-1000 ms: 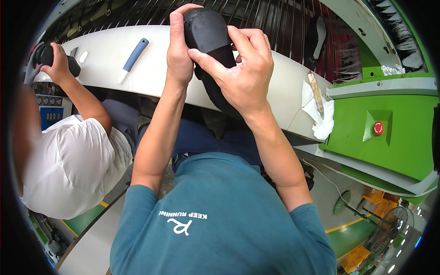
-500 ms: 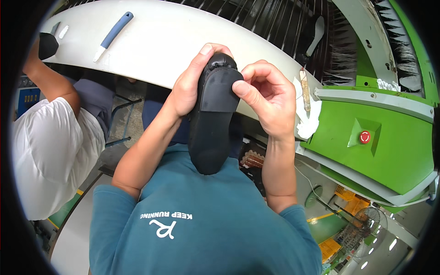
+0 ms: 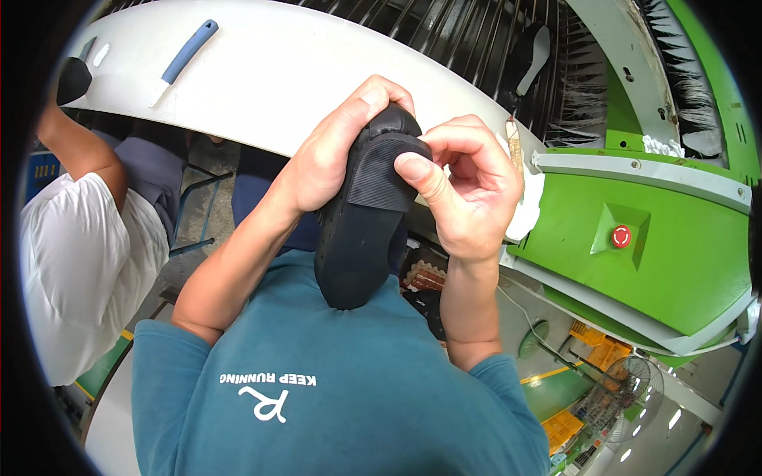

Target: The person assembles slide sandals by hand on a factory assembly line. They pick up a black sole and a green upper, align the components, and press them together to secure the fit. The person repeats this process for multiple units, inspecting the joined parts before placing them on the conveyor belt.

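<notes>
A black shoe point(image 3: 353, 258) is held sole up in front of my chest, its plain end resting near my shirt. A ribbed black sole piece point(image 3: 381, 176) covers its far end, below a gathered, shiny upper. My left hand point(image 3: 329, 166) wraps round the far end from the left, fingers behind it. At the right edge of the ribbed piece, my right hand point(image 3: 476, 194) pinches with thumb and forefinger, the thumb lying over the sole's edge. Its other fingers are curled. What the fingers behind the shoe touch is hidden.
A blue-handled knife point(image 3: 186, 55) lies on the white worktable point(image 3: 262, 71). Beyond are a rack of metal rods point(image 3: 444, 40) and a green machine point(image 3: 579, 206) with a red button point(image 3: 621, 236). A co-worker in a white shirt point(image 3: 87, 270) sits at left.
The shoe has tilted, its far end leaning further right and its near end shifting left. My right thumb has moved further over the ribbed piece. The whole view has shifted slightly.
</notes>
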A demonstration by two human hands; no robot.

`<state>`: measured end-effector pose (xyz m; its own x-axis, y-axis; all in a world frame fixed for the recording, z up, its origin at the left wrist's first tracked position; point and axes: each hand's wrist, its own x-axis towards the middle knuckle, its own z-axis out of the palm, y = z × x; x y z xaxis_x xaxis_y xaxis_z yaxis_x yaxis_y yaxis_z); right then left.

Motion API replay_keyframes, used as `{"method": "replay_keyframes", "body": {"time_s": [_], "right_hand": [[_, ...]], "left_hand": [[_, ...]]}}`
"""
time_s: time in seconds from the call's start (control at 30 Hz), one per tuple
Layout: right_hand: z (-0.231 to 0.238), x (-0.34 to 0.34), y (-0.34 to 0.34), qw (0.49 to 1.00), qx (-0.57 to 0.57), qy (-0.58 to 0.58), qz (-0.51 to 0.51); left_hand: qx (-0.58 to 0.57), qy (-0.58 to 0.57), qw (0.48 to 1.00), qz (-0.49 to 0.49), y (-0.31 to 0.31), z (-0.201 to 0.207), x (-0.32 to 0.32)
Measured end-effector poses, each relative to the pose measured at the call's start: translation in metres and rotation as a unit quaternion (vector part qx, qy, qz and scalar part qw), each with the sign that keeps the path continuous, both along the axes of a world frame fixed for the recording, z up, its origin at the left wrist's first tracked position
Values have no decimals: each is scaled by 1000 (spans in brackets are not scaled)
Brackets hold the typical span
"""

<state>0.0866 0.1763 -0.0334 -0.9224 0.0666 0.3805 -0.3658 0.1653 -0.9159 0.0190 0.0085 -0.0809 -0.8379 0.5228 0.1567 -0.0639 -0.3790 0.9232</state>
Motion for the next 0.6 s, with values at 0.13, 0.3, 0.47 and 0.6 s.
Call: {"method": "replay_keyframes", "body": {"time_s": [0.13, 0.3, 0.47, 0.6], "right_hand": [[4, 6, -3, 1000, -3, 7, -6], [13, 11, -7, 1000, -3, 17, -11], [23, 15, -11, 1000, 9, 21, -13], [31, 24, -12, 999, 12, 23, -21]], "left_hand": [[0, 19, 1000, 7, -2, 3, 7], [-24, 42, 999, 15, -7, 15, 11], [-28, 35, 999, 5, -14, 30, 18], [-49, 97, 994, 26, -14, 33, 21]]}}
